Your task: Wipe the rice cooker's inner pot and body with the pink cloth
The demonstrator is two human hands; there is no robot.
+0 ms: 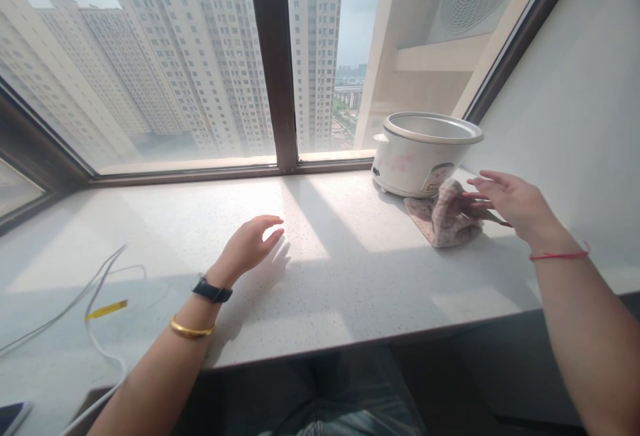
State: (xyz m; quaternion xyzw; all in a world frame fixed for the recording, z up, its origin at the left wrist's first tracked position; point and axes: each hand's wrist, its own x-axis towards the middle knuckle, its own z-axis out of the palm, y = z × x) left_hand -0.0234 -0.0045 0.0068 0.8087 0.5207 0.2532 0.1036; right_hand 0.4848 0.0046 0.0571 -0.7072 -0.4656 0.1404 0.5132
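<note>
A: Two hands are out over the counter (pixel 350 289); we should start with the right hand (pixel 505 203); where do we place it?

B: We place it at the right of the frame, a little above mid-height; its fingers are stretched leftward and loosely spread, palm turned down; a red thread (pixel 560 256) circles the wrist.

A: And the cloth (pixel 443 219)?

B: We see it just left of that hand and a little below it, a crumpled pinkish rag lying on the counter; its raised fold meets the lower fingertips, so hand and cloth touch; the upper fingers reach over it without curling around it.

A: What stands next to it?

B: We find a white cooker (pixel 425 153) directly behind it, toward the upper right, open at the top; the cloth's far edge lies against the cooker's foot or just beside it; we cannot tell which.

A: Now the left hand (pixel 250 246).

B: We see it near the middle of the frame, well apart from the cloth; the fingers are held close together and gently curved, palm down, empty; its shadow falls on the sunlit stone just to its right; a dark watch (pixel 213 291) and a gold bangle (pixel 190 329) sit on that wrist.

A: Anything else we should note?

B: We note white cables (pixel 90 289) with a yellow tag (pixel 106 309) at the lower left; the window frame (pixel 275 56) runs up the top centre.
</note>
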